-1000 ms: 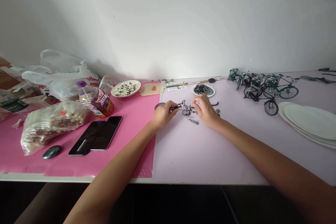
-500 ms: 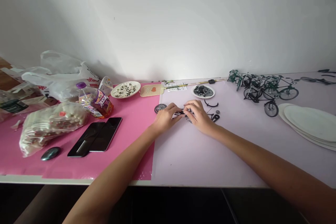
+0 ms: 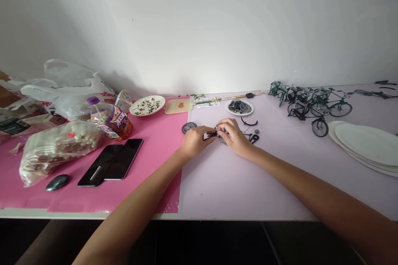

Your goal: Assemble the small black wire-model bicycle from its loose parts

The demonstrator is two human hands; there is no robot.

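Observation:
My left hand [image 3: 197, 140] is closed on a small black part [image 3: 211, 134], with thumb and fingers pinching it. Close against it, my right hand [image 3: 233, 136] pinches at the same spot, its fingertips hiding what they hold. A small spoked wheel [image 3: 188, 127] lies just left of my left hand. Right of my fingers lie a black crank-like piece [image 3: 254, 138], a small grey disc [image 3: 256, 131] and a curved black strip [image 3: 249, 122]. Behind the hands, a white plate [image 3: 228, 110] bears black wheels.
Assembled miniature bicycles [image 3: 311, 101] stand at the back right, near stacked white plates [image 3: 370, 145]. On the left are two phones [image 3: 121, 161], a dark oval object [image 3: 57, 182], a filled plastic bag [image 3: 59, 149], a bottle [image 3: 112, 122] and a plate of small pieces [image 3: 147, 105].
My left fingers have shifted slightly around the black part. The view has moved a little; both hands stay together in the same place.

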